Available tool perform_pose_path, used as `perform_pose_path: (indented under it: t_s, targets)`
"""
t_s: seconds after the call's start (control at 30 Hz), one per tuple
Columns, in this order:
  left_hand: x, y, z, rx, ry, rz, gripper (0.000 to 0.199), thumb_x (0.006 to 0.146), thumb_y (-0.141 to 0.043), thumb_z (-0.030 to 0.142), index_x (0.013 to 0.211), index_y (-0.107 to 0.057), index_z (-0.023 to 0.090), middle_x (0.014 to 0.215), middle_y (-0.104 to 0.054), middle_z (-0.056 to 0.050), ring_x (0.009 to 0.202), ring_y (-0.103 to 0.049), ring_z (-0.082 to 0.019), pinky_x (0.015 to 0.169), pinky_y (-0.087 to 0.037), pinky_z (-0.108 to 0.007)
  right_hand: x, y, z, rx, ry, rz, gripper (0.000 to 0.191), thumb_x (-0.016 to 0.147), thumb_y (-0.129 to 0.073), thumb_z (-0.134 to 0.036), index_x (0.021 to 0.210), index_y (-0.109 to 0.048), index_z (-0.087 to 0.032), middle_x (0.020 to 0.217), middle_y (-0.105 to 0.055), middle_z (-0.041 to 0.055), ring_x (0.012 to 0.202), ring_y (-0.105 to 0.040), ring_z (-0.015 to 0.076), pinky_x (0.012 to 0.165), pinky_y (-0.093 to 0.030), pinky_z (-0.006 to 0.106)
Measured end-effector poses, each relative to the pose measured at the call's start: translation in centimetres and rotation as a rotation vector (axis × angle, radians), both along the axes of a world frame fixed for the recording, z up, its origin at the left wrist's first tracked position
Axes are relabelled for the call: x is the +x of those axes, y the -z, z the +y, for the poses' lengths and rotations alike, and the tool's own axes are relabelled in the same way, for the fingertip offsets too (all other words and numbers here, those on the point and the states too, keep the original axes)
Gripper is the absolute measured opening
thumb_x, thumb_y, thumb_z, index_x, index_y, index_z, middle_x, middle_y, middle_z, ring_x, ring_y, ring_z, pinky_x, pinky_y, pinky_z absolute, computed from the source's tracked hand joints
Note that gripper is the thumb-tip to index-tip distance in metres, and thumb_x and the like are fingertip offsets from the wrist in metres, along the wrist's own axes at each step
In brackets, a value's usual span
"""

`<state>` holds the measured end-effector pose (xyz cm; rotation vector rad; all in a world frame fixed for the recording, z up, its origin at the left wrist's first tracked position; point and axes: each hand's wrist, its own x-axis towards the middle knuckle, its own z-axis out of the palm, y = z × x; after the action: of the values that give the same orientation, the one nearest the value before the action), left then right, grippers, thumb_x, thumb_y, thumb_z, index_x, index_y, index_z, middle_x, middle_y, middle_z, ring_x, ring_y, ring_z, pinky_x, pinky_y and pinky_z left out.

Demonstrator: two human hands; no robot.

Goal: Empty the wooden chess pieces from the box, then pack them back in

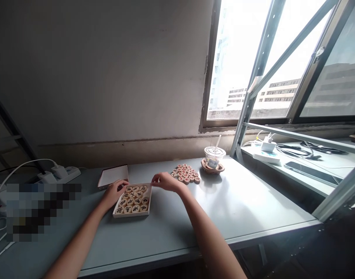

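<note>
The shallow white square box (132,214) of round wooden chess discs lies near the middle of the grey table (238,209). The left hand (115,192) rests half-curled on its left far corner, gripping nothing. The right hand (166,181) pinches its far right edge; whether a disc is held, I cannot tell. It seems better to hold the box steady.

both hands (113,192) seemingly touching tray (132,214)

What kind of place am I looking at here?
Probably a makeshift workroom high in a building: a grey metal table against a bare wall, metal shelving with a power strip, and a window overlooking other blocks.
</note>
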<state>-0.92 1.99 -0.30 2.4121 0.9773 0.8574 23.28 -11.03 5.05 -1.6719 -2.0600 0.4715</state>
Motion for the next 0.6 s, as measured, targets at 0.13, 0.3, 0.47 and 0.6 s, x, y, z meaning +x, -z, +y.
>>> perform_pose_path:
  t_s: [0.13,0.3,0.47,0.6]
  targets:
    - [-0.1,0.2,0.0,0.007,-0.013,0.003,0.029,0.078,-0.042,0.039,0.083,-0.063,0.019,0.097,-0.066,-0.010,0.095,-0.060,-0.025,0.082,-0.046,-0.035,-2.6,-0.6,-0.6,-0.239,-0.119,-0.048,0.020,0.076,-0.063,-0.036,0.089,-0.069,-0.022,0.080,-0.067,0.0006,0.068,-0.056,0.0115,0.054,-0.037,0.019]
    - [-0.1,0.5,0.0,-0.018,-0.019,0.015,0.032,0.079,-0.040,0.040,0.087,-0.062,0.019,0.099,-0.065,-0.010,0.096,-0.059,-0.025,0.081,-0.047,-0.035,-3.3,-1.1,-0.9,-0.239,-0.082,-0.134,0.028,0.075,-0.063,-0.042,0.094,-0.068,-0.022,0.079,-0.065,0.0010,0.066,-0.054,0.0107,0.051,-0.033,0.019]
    - [-0.1,0.6,0.2,-0.005,-0.012,0.018,0.030,0.079,-0.040,0.039,0.085,-0.062,0.019,0.099,-0.065,-0.010,0.096,-0.058,-0.025,0.081,-0.046,-0.035,-3.1,-0.8,-0.5,-0.120,-0.117,-0.147,0.026,0.072,-0.068,-0.036,0.095,-0.067,-0.024,0.083,-0.062,-0.0010,0.069,-0.052,0.0102,0.053,-0.030,0.019]
    - [0.0,0.5,0.1,0.022,-0.009,0.007,0.029,0.079,-0.040,0.037,0.084,-0.062,0.019,0.096,-0.066,-0.009,0.093,-0.059,-0.025,0.080,-0.046,-0.034,-3.3,0.2,0.1,-0.027,-0.137,-0.087,0.026,0.068,-0.073,-0.033,0.090,-0.066,-0.022,0.090,-0.062,0.0013,0.078,-0.053,0.0122,0.056,-0.032,0.019]
